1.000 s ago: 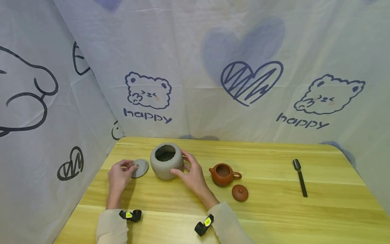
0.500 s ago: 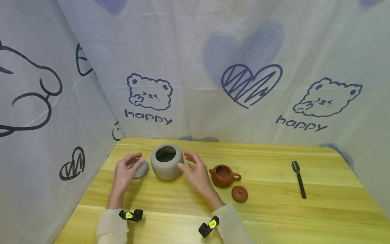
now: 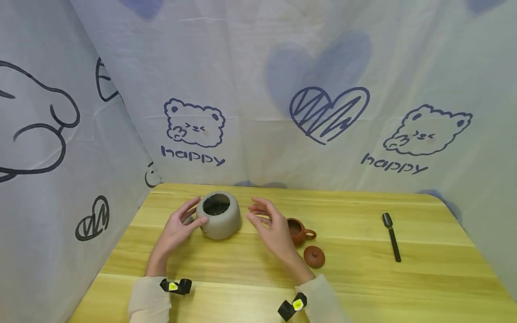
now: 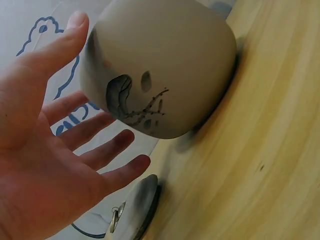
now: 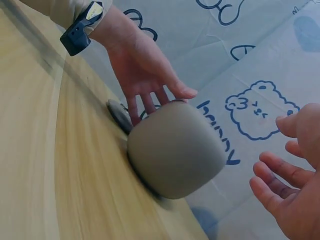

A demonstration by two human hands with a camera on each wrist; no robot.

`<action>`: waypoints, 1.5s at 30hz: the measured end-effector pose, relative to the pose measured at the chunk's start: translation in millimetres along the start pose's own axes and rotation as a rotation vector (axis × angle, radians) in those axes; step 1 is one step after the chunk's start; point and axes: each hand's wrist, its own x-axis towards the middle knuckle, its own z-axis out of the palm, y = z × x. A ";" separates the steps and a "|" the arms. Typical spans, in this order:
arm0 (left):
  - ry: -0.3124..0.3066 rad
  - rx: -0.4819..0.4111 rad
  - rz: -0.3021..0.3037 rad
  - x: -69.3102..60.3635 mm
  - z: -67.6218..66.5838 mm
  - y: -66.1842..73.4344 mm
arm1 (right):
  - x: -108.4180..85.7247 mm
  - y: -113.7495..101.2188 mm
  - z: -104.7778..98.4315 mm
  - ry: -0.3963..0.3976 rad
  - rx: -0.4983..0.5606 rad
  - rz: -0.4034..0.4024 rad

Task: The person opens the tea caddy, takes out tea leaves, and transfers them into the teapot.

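A round grey jar (image 3: 224,222) with dark contents stands upright on the table, a painted plant on its side in the left wrist view. My left hand (image 3: 177,226) is at the jar's left side, fingers and thumb spread around it; whether they touch is hard to tell. The jar's flat grey lid (image 4: 142,207) lies on the table below that hand, mostly hidden in the head view. My right hand (image 3: 276,229) hovers to the right of the jar, apart from it, fingers loosely bent and holding nothing. Behind it a reddish-brown clay teapot (image 3: 299,237) is partly covered.
The teapot's small round lid (image 3: 314,256) lies in front of the teapot. Further right is a dark scoop (image 3: 392,237) with a long handle. The wooden table (image 3: 351,287) ends at the back against a printed cloth (image 3: 258,166).
My left hand has let go of the jar lid and moved right to the jar's side. My right hand has released the jar and drawn away to the right.
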 end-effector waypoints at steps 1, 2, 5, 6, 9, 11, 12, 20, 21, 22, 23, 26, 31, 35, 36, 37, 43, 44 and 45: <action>-0.006 0.009 -0.008 0.0 1.0 0.1 | -1.2 -1.7 -3.3 0.001 -0.004 -0.001; -0.011 0.017 -0.013 -0.2 1.8 0.2 | -2.5 -3.6 -6.7 0.002 -0.006 -0.004; -0.016 0.026 -0.030 -0.3 4.1 0.7 | -6.1 -8.2 -17.2 0.003 -0.011 -0.029; -0.020 0.019 -0.032 -0.5 4.8 1.0 | -7.2 -9.6 -20.8 0.005 -0.014 -0.040; -0.019 0.012 -0.035 -0.5 6.2 1.8 | -10.9 -13.9 -32.5 0.007 -0.031 -0.083; -0.019 0.008 -0.036 -0.1 7.1 2.0 | -13.6 -16.2 -41.0 0.014 -0.049 -0.103; -0.020 0.007 -0.035 0.1 7.4 2.0 | -15.1 -17.2 -45.6 0.019 -0.063 -0.106; -0.012 0.004 -0.025 1.8 8.8 0.3 | -30.3 -24.7 -81.7 0.067 -0.173 -0.148; -0.011 0.003 -0.023 2.0 8.8 0.1 | -31.7 -25.0 -85.9 0.074 -0.188 -0.159; -0.011 0.003 -0.019 2.0 8.6 -0.2 | -33.0 -24.9 -90.2 0.081 -0.201 -0.170; -0.010 0.001 -0.016 2.0 8.5 -0.4 | -34.2 -24.3 -94.7 0.089 -0.213 -0.183; -0.012 0.001 -0.006 2.2 8.5 -1.7 | -38.4 -21.9 -109.7 0.128 -0.239 -0.192; -0.009 -0.005 -0.003 1.6 8.8 -3.1 | -45.5 -18.1 -134.1 0.199 -0.297 -0.187; -0.006 -0.007 -0.018 1.0 8.3 -2.2 | -49.8 -15.1 -151.2 0.249 -0.360 -0.174; -0.007 -0.003 -0.019 1.0 8.2 -1.9 | -51.1 -14.0 -155.7 0.265 -0.372 -0.168; -0.008 -0.003 -0.022 0.8 8.4 -2.0 | -53.0 -12.8 -160.5 0.281 -0.384 -0.163; -0.007 -0.014 -0.035 0.0 8.6 -3.1 | -59.2 -6.7 -191.2 0.365 -0.460 -0.121; -0.008 -0.015 -0.035 0.1 8.6 -3.8 | -59.5 -5.4 -196.2 0.379 -0.481 -0.112; -0.010 -0.014 -0.035 0.0 8.8 -4.1 | -60.1 -4.7 -200.6 0.391 -0.501 -0.109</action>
